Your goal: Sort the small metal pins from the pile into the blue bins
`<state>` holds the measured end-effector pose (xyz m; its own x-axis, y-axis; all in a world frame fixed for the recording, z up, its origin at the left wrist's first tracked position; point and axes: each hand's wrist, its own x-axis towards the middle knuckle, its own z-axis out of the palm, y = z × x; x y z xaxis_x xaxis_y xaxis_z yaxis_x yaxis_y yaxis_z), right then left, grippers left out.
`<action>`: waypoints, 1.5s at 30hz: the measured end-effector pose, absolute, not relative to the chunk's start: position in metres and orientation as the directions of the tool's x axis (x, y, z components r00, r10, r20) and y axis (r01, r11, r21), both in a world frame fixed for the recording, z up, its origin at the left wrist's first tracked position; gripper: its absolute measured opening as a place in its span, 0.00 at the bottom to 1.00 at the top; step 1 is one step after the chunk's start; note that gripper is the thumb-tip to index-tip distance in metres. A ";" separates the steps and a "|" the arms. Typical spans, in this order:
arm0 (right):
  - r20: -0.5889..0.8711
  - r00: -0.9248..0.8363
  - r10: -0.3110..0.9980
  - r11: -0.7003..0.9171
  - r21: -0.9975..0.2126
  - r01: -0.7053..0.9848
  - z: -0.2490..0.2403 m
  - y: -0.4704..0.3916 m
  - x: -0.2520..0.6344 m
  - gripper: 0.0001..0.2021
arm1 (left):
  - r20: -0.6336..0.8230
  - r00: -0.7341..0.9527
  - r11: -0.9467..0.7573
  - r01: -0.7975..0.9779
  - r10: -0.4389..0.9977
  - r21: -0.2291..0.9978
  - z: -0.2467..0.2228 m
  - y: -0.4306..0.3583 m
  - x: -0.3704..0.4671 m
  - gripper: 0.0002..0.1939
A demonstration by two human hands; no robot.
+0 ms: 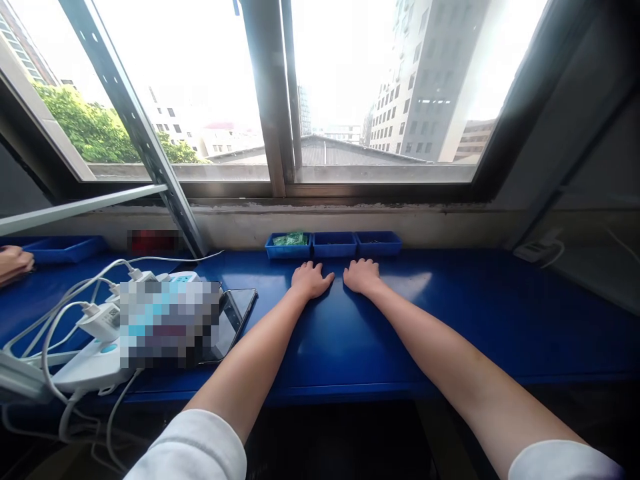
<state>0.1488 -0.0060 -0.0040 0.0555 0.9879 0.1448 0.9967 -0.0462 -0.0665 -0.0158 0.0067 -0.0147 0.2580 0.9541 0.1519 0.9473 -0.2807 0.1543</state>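
Note:
My left hand (311, 279) rests palm down on the blue table (345, 347), its fingers apart and nothing in it. Beside it on the right, my right hand (362, 275) lies on the same surface, fingers spread and holding nothing. Just beyond the hands stand three small blue bins side by side. Green packets (291, 239) lie in the left bin (289, 252). The middle bin (335, 251) and the right bin (379, 249) hold small dark items too tiny to make out.
A white power strip (93, 365) with plugs and cables lies at the left, near a dark phone (234, 320). A metal post (175, 220) rises behind them. Another person's hand (15, 263) is by a blue tray (70, 249) at the far left.

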 end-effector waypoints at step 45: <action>0.003 -0.106 0.994 0.100 -0.333 0.937 0.002 -0.002 0.206 0.28 | 0.176 0.266 -0.308 0.903 0.948 0.298 0.000 0.021 -0.048 0.21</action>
